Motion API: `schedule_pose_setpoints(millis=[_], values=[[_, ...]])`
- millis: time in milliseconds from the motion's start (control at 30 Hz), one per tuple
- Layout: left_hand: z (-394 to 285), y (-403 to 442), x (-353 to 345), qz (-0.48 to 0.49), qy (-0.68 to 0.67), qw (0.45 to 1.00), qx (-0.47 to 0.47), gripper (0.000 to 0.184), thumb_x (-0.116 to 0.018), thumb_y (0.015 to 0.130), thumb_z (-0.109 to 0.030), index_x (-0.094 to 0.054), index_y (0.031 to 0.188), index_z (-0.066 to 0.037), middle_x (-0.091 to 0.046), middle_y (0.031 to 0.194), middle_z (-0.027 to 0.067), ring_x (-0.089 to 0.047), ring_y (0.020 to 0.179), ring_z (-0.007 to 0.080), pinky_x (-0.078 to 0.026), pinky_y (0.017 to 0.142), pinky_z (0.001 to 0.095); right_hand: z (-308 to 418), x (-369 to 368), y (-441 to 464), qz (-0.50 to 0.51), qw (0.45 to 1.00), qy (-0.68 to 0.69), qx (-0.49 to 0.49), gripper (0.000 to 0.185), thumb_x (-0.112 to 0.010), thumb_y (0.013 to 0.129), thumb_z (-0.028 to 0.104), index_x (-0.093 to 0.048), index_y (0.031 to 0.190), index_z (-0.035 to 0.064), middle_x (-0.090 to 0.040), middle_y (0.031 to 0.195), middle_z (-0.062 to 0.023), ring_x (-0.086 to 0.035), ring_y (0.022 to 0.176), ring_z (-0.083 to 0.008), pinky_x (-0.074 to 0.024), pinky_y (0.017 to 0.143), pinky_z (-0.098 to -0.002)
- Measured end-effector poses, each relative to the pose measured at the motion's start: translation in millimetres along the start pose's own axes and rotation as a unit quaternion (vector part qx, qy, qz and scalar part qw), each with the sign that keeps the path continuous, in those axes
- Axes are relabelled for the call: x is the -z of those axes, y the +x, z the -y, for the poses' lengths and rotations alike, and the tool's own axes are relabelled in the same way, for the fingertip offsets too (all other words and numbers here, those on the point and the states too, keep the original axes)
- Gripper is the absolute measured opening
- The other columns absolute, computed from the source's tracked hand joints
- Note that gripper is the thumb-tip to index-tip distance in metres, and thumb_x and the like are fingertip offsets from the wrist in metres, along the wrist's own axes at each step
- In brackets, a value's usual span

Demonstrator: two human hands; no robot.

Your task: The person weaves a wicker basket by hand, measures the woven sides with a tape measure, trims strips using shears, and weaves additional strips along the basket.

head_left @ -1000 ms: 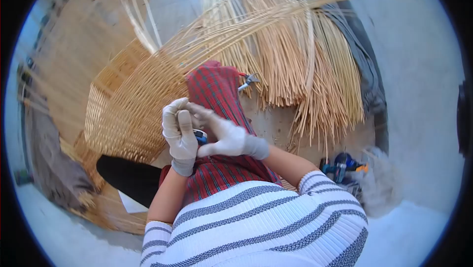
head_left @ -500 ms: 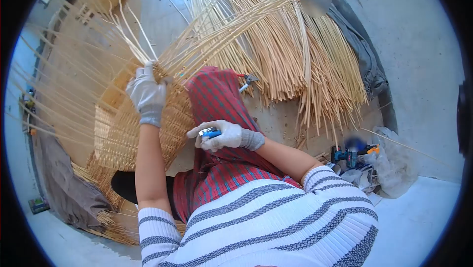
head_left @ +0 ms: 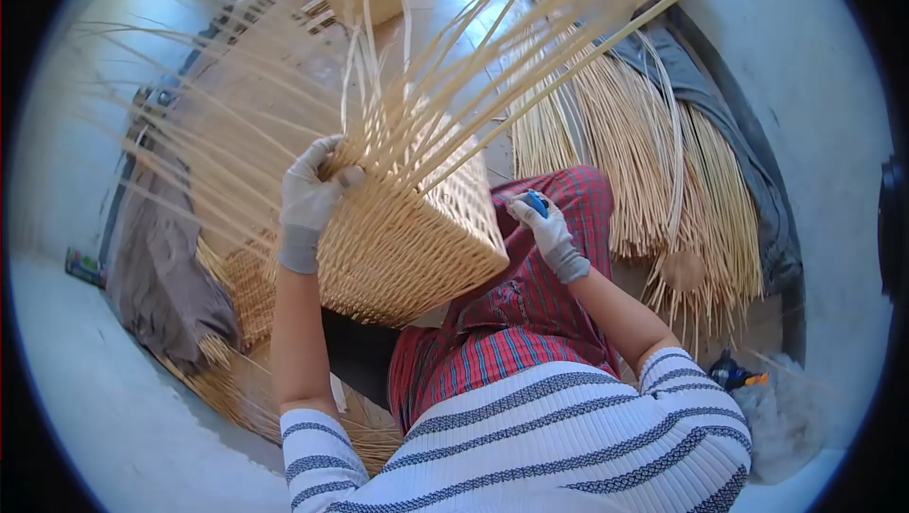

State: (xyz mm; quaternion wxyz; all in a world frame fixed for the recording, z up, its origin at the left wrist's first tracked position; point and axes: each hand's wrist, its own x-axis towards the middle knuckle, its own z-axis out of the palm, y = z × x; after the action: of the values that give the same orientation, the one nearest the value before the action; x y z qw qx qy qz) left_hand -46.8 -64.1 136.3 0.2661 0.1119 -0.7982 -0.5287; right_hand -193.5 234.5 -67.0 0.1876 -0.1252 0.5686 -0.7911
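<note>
A half-woven wicker basket (head_left: 407, 257) rests tilted across my lap, its long unwoven rods (head_left: 530, 101) fanning out from the woven edge. My left hand (head_left: 314, 189), in a white glove, grips that edge with the fingers curled over it among the rods. To the right of the basket, my gloved right hand (head_left: 549, 234) is closed around a small blue tool (head_left: 537, 204), whose exact kind is mostly hidden by the fingers. That hand is apart from the basket, over the red plaid cloth (head_left: 582, 193) on my knee.
Bundles of peeled rods (head_left: 625, 158) lie on grey cloth at the right. A wooden box (head_left: 374, 0) stands at the back. More woven work (head_left: 248, 290) and a draped grey cloth (head_left: 166, 248) are at the left. A plastic bag (head_left: 781, 414) lies at lower right.
The basket has swung round, and its broad woven side now faces me. My left hand has moved slightly right with it. My right hand has shifted right, still holding the blue tool.
</note>
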Motion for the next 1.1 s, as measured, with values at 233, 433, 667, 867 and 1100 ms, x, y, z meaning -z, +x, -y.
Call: schedule_pose_setpoints(millis=[233, 433, 667, 867, 1100], values=[[10.0, 11.6, 37.8, -0.067, 0.074, 0.991, -0.09, 0.049, -0.071, 0.087, -0.003, -0.057, 0.134, 0.001, -0.066, 0.118, 0.0076, -0.061, 0.107, 0.0156, -0.05, 0.095, 0.0308, 57.4, -62.2, -33.3, -0.051, 0.987, -0.04, 0.147, 0.017, -0.074, 0.09, 0.013, -0.068, 0.103, 0.0048, -0.065, 0.09, 0.0023, -0.058, 0.081, -0.0062, -0.0493, 0.076, -0.0224], [147.4, -56.1, -65.3, -0.308, -0.065, 0.943, -0.107, 0.073, -0.05, 0.104, -0.035, -0.019, 0.153, 0.009, -0.024, 0.16, 0.0236, -0.021, 0.15, 0.0327, -0.017, 0.122, 0.0414, -25.8, -79.4, 1.3, -0.05, 0.98, -0.074, 0.18, 0.019, -0.076, 0.089, 0.013, -0.069, 0.104, 0.0066, -0.065, 0.09, 0.0033, -0.058, 0.08, -0.0051, -0.0501, 0.075, -0.0235], [226.3, -83.2, 35.7, -0.3, 0.178, 0.93, 0.118, 0.093, -0.076, 0.089, -0.026, -0.018, 0.153, 0.01, -0.032, 0.156, 0.0268, -0.035, 0.142, 0.0334, -0.027, 0.117, 0.0362, -44.3, -112.8, 6.4, 0.2, 0.975, -0.094, 0.036, 0.024, -0.074, 0.091, 0.022, -0.069, 0.106, 0.0046, -0.069, 0.091, -0.0028, -0.063, 0.087, -0.0083, -0.0524, 0.079, -0.027], [342.7, -118.7, 104.2, -0.338, 0.08, 0.926, 0.146, 0.06, -0.068, 0.095, -0.018, -0.043, 0.144, 0.006, -0.053, 0.142, 0.0172, -0.05, 0.131, 0.0256, -0.039, 0.109, 0.0342, -19.3, -114.7, 151.4, 0.165, 0.939, -0.3, 0.012, 0.023, -0.069, 0.093, 0.032, -0.071, 0.086, 0.0103, -0.067, 0.073, -0.0079, -0.059, 0.067, -0.011, -0.0463, 0.059, -0.0314], [295.9, -76.9, 123.9, -0.273, 0.021, 0.917, 0.291, 0.052, -0.069, 0.096, -0.034, -0.056, 0.127, 0.005, -0.065, 0.116, 0.0121, -0.06, 0.103, 0.0173, -0.046, 0.096, 0.0295, -24.6, -112.6, 298.0, 0.006, 0.828, -0.56, 0.022, 0.052, -0.072, 0.087, 0.049, -0.072, 0.109, 0.0023, -0.073, 0.097, -0.0177, -0.069, 0.084, -0.0304, -0.052, 0.08, -0.0343]])
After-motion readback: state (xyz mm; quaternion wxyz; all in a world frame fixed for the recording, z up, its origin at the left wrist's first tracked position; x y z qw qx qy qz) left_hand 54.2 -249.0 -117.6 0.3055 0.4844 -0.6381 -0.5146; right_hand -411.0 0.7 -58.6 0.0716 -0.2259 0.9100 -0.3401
